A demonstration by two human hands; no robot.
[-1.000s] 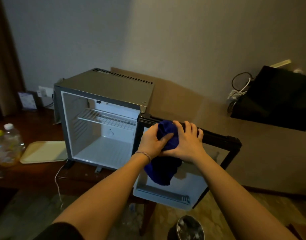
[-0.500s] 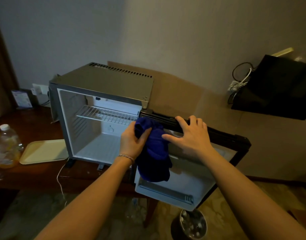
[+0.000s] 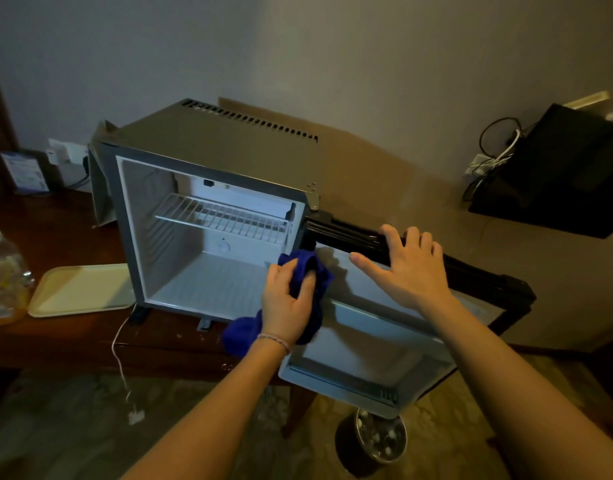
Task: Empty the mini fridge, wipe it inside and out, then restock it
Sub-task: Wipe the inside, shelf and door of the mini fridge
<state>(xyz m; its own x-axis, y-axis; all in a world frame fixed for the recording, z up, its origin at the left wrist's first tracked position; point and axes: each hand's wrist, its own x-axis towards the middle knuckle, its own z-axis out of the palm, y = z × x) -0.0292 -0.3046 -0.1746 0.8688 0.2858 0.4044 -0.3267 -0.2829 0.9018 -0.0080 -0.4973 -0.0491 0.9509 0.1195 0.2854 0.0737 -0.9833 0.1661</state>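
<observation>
Cloth was bunched in your left hand, pressed vs inner face of open fridge door near hinge; your right hand lay flat, fingers straight, on door's top edge.

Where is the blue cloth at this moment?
In the head view, the blue cloth sits centre frame, gripped by the left hand against the inner face of the open fridge door, near its hinge side, left of the right hand.

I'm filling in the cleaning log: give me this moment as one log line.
stage: wiping | left hand: grips blue cloth near door hinge | right hand: rests on open door | fridge: empty
</observation>
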